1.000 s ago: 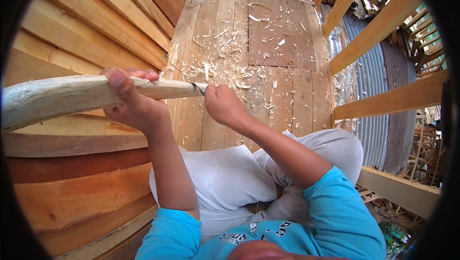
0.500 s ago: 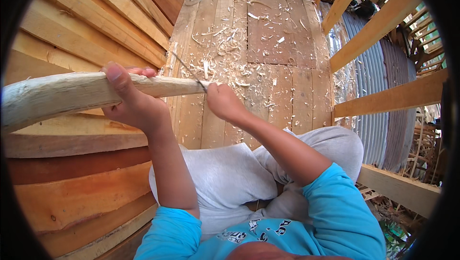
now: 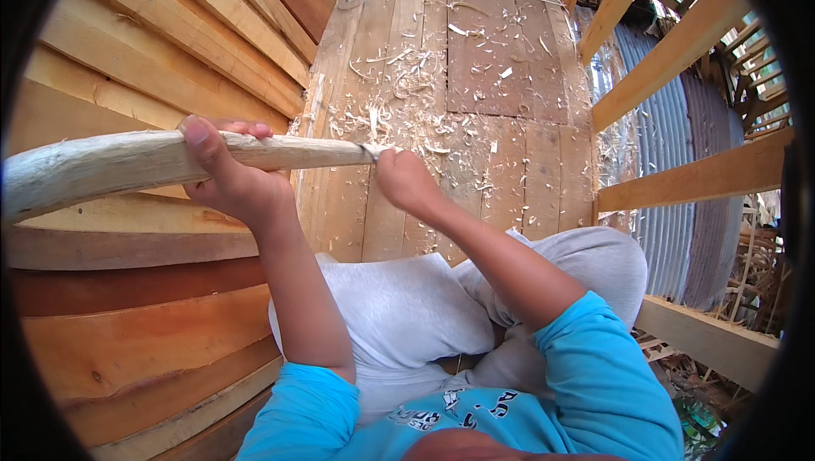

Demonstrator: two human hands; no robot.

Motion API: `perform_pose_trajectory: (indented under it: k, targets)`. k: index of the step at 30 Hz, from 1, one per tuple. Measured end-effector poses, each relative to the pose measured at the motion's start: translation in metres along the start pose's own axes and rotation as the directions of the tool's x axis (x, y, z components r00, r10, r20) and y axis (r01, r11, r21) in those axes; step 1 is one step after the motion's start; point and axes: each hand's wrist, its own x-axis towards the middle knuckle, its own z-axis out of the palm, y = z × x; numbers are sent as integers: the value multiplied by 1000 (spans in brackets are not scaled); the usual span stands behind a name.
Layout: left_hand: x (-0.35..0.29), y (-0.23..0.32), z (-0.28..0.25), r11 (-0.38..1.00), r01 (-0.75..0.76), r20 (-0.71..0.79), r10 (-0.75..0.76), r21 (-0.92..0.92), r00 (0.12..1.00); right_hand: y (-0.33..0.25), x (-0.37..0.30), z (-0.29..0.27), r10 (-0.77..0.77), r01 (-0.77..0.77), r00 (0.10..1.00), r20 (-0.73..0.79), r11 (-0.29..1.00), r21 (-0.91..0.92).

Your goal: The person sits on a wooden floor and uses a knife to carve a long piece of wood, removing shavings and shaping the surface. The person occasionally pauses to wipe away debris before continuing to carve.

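Turned since the earlier frame, the knife [image 3: 368, 154] shows shorter at the tip of the stick [image 3: 110, 165]; right hand [image 3: 407, 181] closed on it, left hand [image 3: 239, 182] wrapping the stick. Shavings [image 3: 413, 87] litter the floor [image 3: 543, 193] between boards [image 3: 153, 338] and rail [image 3: 696, 182].

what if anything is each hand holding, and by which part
The left hand grips the curved wooden pole short of its tapered end. The right hand seems to hold a thin dark blade at that end, its gripped part hidden.
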Motion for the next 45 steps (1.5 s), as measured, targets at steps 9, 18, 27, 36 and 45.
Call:
perform_pose_trajectory:
  k: [9,18,27,36,45]
  targets:
    - [-1,-7,-3,988,-63,264,98,-138,959,-15,-2,0,146,-146,989,-12,989,26]
    - [14,-8,-14,997,47,182,-34,-67,983,-28,-11,2,28,-40,997,73,984,176]
    - [26,-12,-33,997,-3,175,17,-78,984,-58,-24,-12,-38,27,986,161,997,67]
    - [19,-16,-19,971,41,358,48,-237,932,67,24,9,113,-104,992,47,980,-171]
    - [18,-13,-22,992,25,160,-5,-123,987,-31,-11,1,-34,43,987,159,998,-52]
